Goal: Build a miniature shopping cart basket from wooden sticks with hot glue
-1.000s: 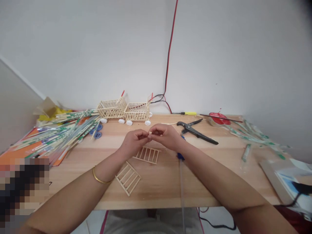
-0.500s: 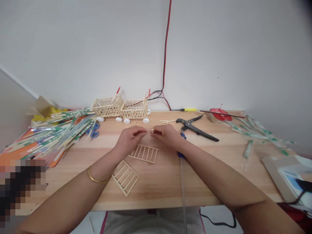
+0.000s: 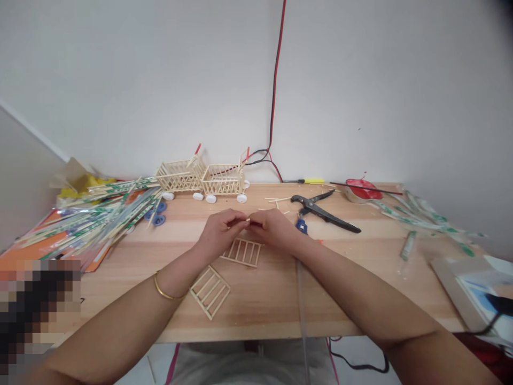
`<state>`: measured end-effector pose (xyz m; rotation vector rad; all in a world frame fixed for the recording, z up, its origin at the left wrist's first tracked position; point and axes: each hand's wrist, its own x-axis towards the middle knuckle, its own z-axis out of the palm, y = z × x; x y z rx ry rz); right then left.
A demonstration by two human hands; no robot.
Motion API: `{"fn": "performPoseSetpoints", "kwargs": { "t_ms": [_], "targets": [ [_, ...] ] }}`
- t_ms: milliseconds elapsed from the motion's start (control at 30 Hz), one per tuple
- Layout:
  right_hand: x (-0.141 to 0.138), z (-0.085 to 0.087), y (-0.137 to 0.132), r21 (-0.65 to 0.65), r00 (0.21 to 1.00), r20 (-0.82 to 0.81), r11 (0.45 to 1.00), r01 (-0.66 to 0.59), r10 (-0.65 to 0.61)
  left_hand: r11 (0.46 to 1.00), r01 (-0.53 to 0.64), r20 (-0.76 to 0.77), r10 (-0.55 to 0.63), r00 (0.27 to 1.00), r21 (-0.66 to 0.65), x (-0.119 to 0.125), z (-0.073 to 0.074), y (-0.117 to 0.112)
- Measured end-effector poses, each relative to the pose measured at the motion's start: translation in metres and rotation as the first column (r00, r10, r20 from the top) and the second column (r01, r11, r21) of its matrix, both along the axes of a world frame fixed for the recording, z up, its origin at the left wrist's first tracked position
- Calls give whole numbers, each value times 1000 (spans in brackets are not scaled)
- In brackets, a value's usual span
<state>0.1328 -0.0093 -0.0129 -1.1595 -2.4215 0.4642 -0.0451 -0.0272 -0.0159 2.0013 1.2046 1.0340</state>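
My left hand (image 3: 223,231) and my right hand (image 3: 274,229) meet over the middle of the table, fingers closed in a pinch. At the right fingertips shows the pale end of a short wooden stick (image 3: 248,220); the rest is hidden. The left fingertips press close to it, and whether they hold anything I cannot tell. Just below the hands lies a small ladder-like stick frame (image 3: 245,253), partly covered by the left hand. A second stick frame (image 3: 210,292) lies nearer the table's front edge, beside the left wrist.
Two wheeled stick carts (image 3: 180,175) stand by the wall. Black pliers (image 3: 326,211) and a blue-tipped tool (image 3: 301,226) with a cord lie right of the hands. Packaged sticks (image 3: 108,219) and blue wheels (image 3: 158,220) are left; a red-stained dish (image 3: 363,190) sits back right.
My hands have come together, the left moving right until its fingertips reach those of the right. Small stick pieces near the pliers now show more fully.
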Motion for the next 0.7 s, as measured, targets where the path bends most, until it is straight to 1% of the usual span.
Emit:
{"fn": "performPoseSetpoints", "kwargs": {
  "t_ms": [67,233,400,533,700],
  "targets": [
    [-2,1,-2,-8,1000,5,1000,-9,9,1000,-1,-19,1,1000,13,0,0,0],
    [-6,1,-2,-20,999,54,1000,12,-11,1000,-17,-35,16,999,-19,-1,-1,1],
    [-6,-1,-1,-24,1000,13,1000,16,-16,1000,-8,-97,10,995,18,-1,-1,4],
    [-7,-2,0,-20,1000,-5,1000,18,-18,1000,-13,-91,15,996,26,0,-3,7],
    [-8,-4,-1,-18,1000,-15,1000,5,-5,997,-4,-16,3,1000,-76,-1,-2,7]
  ]
}}
